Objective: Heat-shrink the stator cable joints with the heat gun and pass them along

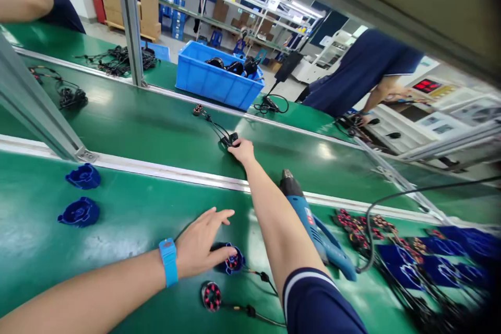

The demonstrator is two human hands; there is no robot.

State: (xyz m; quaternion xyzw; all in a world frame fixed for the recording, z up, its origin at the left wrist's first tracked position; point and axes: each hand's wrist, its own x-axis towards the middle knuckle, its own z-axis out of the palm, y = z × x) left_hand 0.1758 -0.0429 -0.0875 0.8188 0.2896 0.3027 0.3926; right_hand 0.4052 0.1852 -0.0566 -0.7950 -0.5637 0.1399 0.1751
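My right hand reaches across to the middle green strip, its fingers closed on a bundled black cable. At that cable's far end lies a small copper-wound motor coil. Over the near bench hovers my left hand, fingers apart and holding nothing. Its thumb is over or beside a blue plastic housing with a red-and-black coil inside; contact I cannot tell. A round coil with red segments and its own lead lies just below. Two blue housings sit at the left.
A blue heat gun lies beside my right forearm, with its cord running right. Coils and blue housings crowd the right side. Beyond the strip are a blue crate, metal posts and co-workers at both sides.
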